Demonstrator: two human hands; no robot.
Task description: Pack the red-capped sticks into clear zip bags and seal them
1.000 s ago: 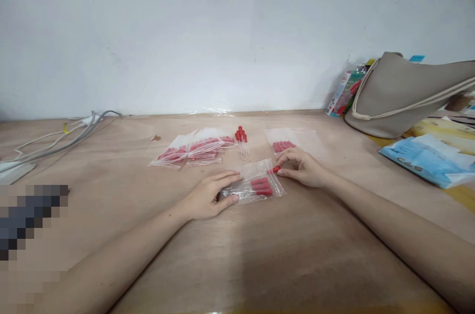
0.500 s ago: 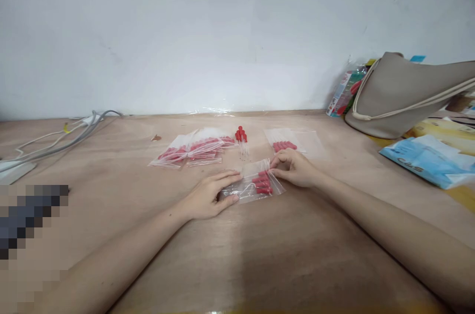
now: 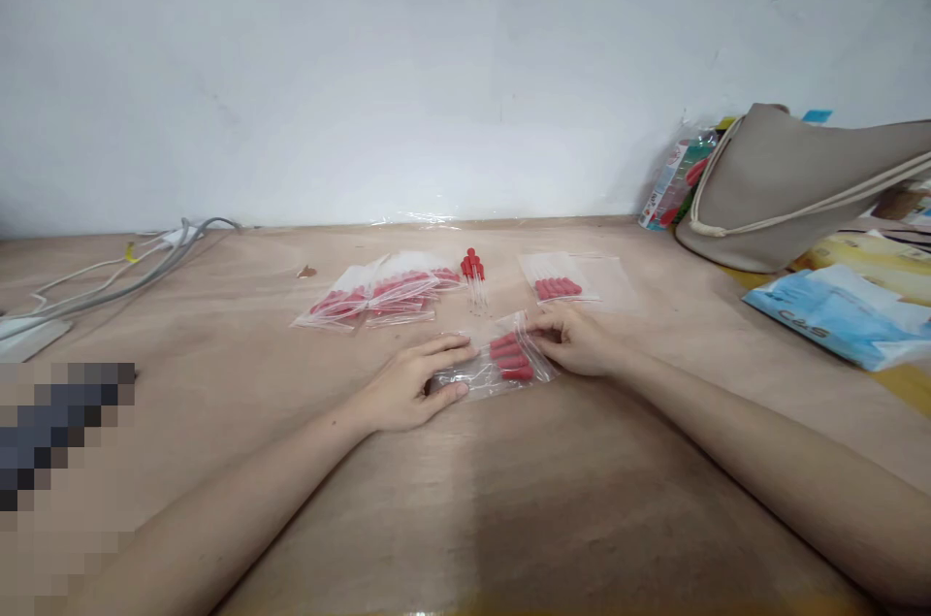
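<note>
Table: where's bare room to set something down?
Widest bare table: this side of the clear bag, between left arm and right arm. Another patch lies between the grey cable and bag pile, around a brown scrap. Crowded: the middle, where left hand and right hand are at that bag near red-topped tubes; and the far right, with grey handbag and blue pack.

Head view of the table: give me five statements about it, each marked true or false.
1. The left hand rests on the front clear bag. True.
2. The right hand is at that bag's left end. False: the right hand is at its right end.
3. The tops in the front bag are blue. False: the tops are red.
4. Loose red-topped pieces lie right of the pile of bags. True.
5. The blue packet is far left. False: the blue packet is far right.
</note>
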